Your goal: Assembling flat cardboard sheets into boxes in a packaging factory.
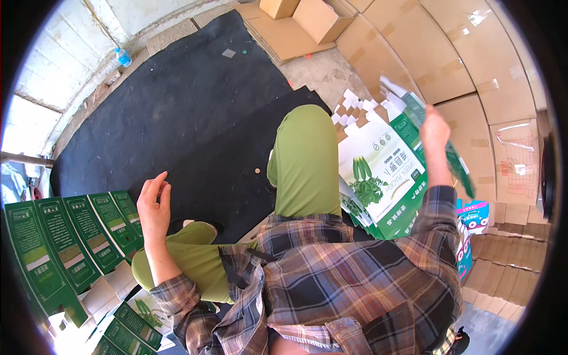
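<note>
My right hand is raised at the right, its fingers closed on a flat green-and-white printed carton, seen nearly edge-on and tilted. Below it lies a stack of similar flat cartons, white and green with a picture of green radishes and white tabs along the far edge. My left hand hovers over my left knee, empty, with its fingers loosely bent and apart. Beside it at the left stand several folded green cartons in a row.
A black mat covers the floor ahead. Tall brown boxes line the right side, with an opened cardboard box at the far end. Bundled cardboard lies at the lower right. A blue-tinted bottle stands by the white wall.
</note>
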`<state>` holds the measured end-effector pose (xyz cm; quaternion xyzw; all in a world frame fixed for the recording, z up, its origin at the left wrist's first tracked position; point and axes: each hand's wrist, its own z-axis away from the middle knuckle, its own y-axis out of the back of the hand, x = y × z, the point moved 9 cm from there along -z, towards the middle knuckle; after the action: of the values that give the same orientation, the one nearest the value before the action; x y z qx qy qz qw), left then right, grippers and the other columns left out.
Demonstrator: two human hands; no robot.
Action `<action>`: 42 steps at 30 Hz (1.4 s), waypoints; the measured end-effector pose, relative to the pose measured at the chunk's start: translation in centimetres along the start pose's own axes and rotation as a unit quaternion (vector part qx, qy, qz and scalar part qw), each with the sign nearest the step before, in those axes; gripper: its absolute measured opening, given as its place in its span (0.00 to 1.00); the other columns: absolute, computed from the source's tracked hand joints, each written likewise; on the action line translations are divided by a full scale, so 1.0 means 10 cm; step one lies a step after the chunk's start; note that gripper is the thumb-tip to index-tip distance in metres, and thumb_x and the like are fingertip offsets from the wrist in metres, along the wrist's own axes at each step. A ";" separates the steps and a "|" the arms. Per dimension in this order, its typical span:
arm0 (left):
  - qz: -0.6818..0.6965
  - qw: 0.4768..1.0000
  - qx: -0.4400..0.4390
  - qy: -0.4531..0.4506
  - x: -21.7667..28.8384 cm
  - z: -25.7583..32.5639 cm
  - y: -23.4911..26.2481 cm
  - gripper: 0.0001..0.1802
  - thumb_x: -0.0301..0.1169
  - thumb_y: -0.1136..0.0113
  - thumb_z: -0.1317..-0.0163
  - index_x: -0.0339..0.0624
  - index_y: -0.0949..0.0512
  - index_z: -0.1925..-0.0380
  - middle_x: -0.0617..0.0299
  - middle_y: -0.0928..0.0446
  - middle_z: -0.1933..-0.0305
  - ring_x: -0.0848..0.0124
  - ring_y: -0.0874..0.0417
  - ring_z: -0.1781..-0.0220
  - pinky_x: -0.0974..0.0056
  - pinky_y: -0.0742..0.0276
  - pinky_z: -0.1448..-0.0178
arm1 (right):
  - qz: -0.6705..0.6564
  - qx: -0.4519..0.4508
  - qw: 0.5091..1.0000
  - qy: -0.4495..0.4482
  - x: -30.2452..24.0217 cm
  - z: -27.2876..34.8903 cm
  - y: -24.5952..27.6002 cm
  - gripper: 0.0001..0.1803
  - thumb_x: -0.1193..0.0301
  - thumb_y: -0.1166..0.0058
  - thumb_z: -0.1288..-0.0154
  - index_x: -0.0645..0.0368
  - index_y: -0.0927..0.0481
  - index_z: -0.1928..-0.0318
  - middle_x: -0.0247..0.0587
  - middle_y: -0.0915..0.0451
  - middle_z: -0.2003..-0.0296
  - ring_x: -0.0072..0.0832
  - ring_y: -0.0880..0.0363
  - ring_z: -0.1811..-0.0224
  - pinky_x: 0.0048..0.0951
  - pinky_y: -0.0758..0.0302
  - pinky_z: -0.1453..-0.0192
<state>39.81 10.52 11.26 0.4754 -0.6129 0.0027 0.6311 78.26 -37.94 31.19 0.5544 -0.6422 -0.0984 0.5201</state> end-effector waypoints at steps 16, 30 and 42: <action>0.089 0.982 0.080 0.147 -0.86 0.09 0.11 0.16 0.26 0.39 0.41 0.42 0.21 0.51 0.60 0.20 0.63 0.72 0.21 0.62 0.69 0.25 0.57 | -0.634 0.148 0.758 0.038 -0.84 -0.93 1.44 0.11 0.79 0.59 0.28 0.64 0.25 0.50 0.33 0.21 0.57 0.18 0.27 0.52 0.23 0.32 0.45; 0.586 0.707 0.377 0.116 -1.29 0.44 0.95 0.35 0.57 0.64 0.30 0.44 0.42 0.34 0.61 0.37 0.32 0.66 0.38 0.31 0.55 0.43 0.28 | -0.897 -0.164 0.407 0.055 -3.75 -0.77 0.47 0.12 0.78 0.59 0.29 0.61 0.25 0.49 0.31 0.22 0.55 0.18 0.27 0.53 0.21 0.33 0.44; 0.454 0.775 0.392 0.199 -1.49 0.71 0.82 0.39 0.60 0.66 0.30 0.33 0.34 0.39 0.58 0.30 0.39 0.68 0.31 0.39 0.63 0.41 0.33 | -0.845 -0.366 0.390 -0.024 -4.38 -0.36 -0.30 0.27 0.54 0.59 0.26 0.54 0.38 0.35 0.36 0.33 0.38 0.30 0.41 0.33 0.50 0.51 0.30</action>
<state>25.80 19.39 3.17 0.3369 -0.5640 0.6240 0.4232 76.05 -1.79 6.22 0.5656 0.2416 -0.7262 0.3071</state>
